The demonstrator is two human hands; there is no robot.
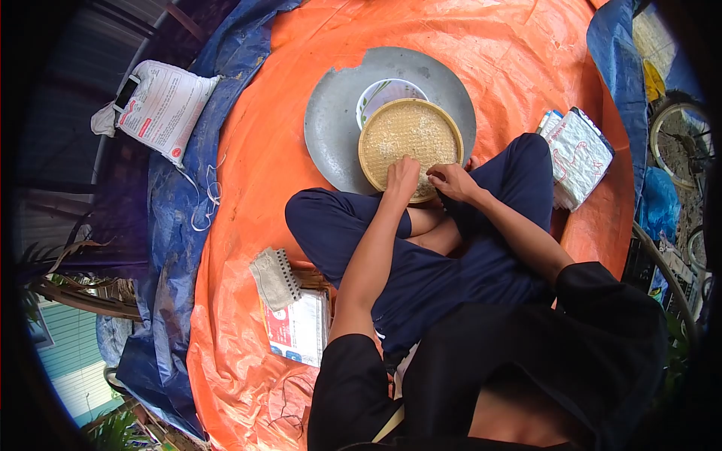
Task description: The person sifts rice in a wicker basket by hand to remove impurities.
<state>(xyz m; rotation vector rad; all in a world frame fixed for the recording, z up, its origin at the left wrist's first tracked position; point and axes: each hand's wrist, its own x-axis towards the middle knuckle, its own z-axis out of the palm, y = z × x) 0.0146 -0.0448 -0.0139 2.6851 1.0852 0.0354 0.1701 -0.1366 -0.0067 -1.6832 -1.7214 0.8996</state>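
Observation:
A round woven sieve [410, 135] with pale grains scattered on it rests over a white bowl [383, 94] with a green pattern. Both are on a wide grey metal tray [331, 128] in front of my crossed legs. My left hand [404, 174] lies over the sieve's near edge, its fingers bent together; what they hold, if anything, is too small to name. Just right of it, my right hand [451, 182] is at the near right rim with fingers curled and close together. Any small thing between those fingers is hidden.
An orange tarp [248, 165] covers the ground, with blue tarp [169, 255] along its edge. A full white sack [165, 109] stands at upper left. Folded bags [579, 158] lie at right; a spiral notebook [275, 279] and printed packets [301, 327] lie at lower left. A bicycle wheel [681, 143] is far right.

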